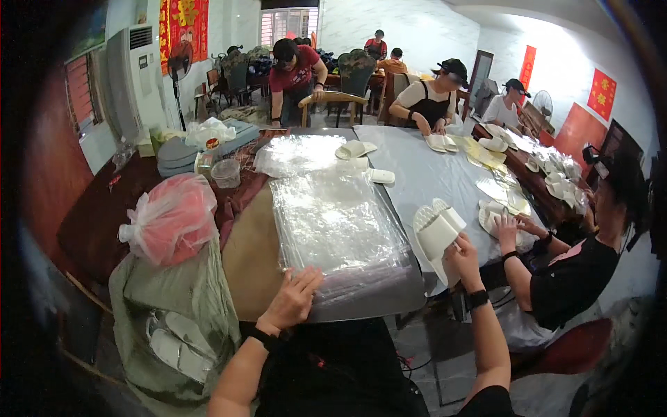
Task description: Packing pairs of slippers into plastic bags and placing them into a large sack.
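Observation:
My right hand (pixel 461 261) grips a pair of cream slippers (pixel 438 233) by their near end, holding them over the table's right part. My left hand (pixel 297 295) rests with fingers stretched out on the near left corner of a stack of clear plastic bags (pixel 337 219). Nothing shows in its grasp. Beyond the stack, another pair of cream slippers (pixel 354 149) and a single slipper (pixel 380 176) lie on the table.
To my left, an open green sack (pixel 174 285) holds slippers, beside a tied bag with pink contents (pixel 174 221). A co-worker at the right (pixel 577 271) handles slippers (pixel 493 217); others work across the table (pixel 417 156). A clear tub (pixel 226 173) stands at the far left.

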